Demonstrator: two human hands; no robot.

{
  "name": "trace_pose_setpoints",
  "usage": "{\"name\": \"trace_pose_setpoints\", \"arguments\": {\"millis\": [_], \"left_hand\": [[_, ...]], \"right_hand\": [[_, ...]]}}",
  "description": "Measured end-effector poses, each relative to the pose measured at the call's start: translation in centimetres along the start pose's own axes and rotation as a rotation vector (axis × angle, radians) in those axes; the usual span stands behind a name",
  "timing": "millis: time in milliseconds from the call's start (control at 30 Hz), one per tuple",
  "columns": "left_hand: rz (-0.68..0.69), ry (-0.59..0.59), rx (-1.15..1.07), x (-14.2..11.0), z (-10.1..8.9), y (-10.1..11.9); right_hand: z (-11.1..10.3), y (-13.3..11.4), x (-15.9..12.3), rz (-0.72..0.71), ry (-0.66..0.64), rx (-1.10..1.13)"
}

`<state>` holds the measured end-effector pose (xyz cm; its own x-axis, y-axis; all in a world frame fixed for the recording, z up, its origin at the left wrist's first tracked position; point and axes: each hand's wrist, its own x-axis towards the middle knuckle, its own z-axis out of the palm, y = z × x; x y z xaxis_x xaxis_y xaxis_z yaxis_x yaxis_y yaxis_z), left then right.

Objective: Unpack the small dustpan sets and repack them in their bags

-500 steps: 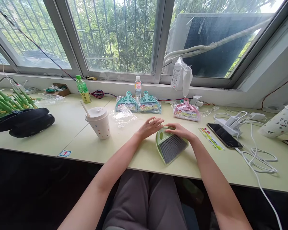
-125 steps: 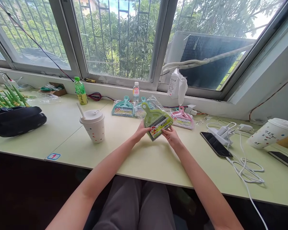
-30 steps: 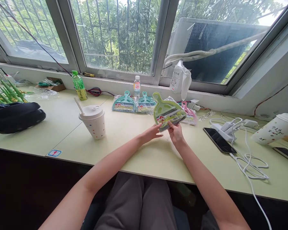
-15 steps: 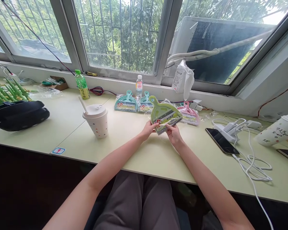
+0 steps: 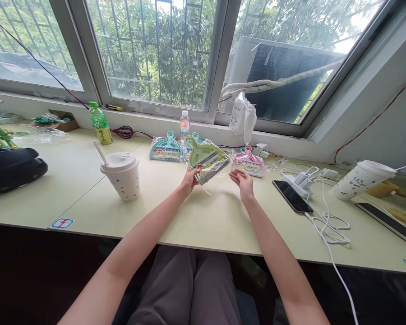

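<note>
A packaged green dustpan-and-brush set (image 5: 208, 155) is held tilted above the table, its clear wrapper shining at the edges. My left hand (image 5: 190, 179) grips its lower left corner, thumb in front. To the right, apart from the set, my right hand (image 5: 243, 183) has its fingers loosely bent and spread, with nothing plainly in them. Just behind that hand lies a wrapped pink dustpan set (image 5: 248, 161). Two wrapped teal sets rest against the wall side: one teal set (image 5: 165, 148) shows whole, the other teal set (image 5: 196, 137) is partly hidden by the green one.
A lidded paper cup (image 5: 122, 178) with a straw stands at left, a green-tea bottle (image 5: 100, 124) and a clear bottle (image 5: 184, 124) farther back. At right are a phone (image 5: 292, 196), a power strip (image 5: 297, 183), white cables and another cup (image 5: 362, 180). A black case (image 5: 13, 169) sits far left.
My right hand has let go of the green dustpan set and moved off to its right. The left hand still holds the set. The view has turned slightly to the right.
</note>
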<state>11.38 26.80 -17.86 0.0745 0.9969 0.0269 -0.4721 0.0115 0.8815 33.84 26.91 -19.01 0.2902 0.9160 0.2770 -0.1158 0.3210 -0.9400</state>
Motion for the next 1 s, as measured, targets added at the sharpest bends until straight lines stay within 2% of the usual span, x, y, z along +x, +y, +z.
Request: {"name": "trace_pose_setpoints", "arguments": {"millis": [100, 167, 233, 333, 467, 533, 600, 767, 933, 1000], "left_hand": [[-0.11, -0.071, -0.045, 0.2, -1.2, 1.0], [-0.176, -0.112, -0.046, 0.4, -1.9, 1.4], [-0.22, -0.133, -0.04, 0.6, -2.5, 1.5], [-0.253, -0.16, -0.015, 0.9, -3.1, 1.7], [-0.316, -0.23, 0.054, 1.2, -3.3, 1.7], [-0.299, -0.273, 0.084, 1.2, -3.3, 1.6], [-0.264, -0.323, 0.11, 1.2, -3.3, 1.3], [-0.283, -0.479, 0.179, 1.2, -3.4, 0.9], [-0.284, -0.526, 0.231, 0.9, -3.3, 1.2], [-0.286, -0.531, 0.246, 0.9, -3.2, 1.2]], "right_hand": [[-0.4, -0.4, -0.2, -0.36, -0.017, -0.43], [0.0, -0.6, -0.6, -0.488, -0.098, -0.55], [0.6, -0.5, -1.1, -0.524, -0.166, -0.519], [1.3, -0.3, -1.5, -0.554, -0.165, -0.457], [1.6, -0.4, -1.8, -0.604, -0.003, -0.454], [1.6, -0.6, -1.9, -0.661, 0.096, -0.484], [1.6, -0.8, -1.9, -0.696, 0.131, -0.528], [1.0, -0.4, -1.3, -0.616, 0.039, -0.635], [0.5, 0.1, -0.9, -0.459, 0.066, -0.588], [0.3, 0.2, -0.5, -0.339, 0.06, -0.506]]}}
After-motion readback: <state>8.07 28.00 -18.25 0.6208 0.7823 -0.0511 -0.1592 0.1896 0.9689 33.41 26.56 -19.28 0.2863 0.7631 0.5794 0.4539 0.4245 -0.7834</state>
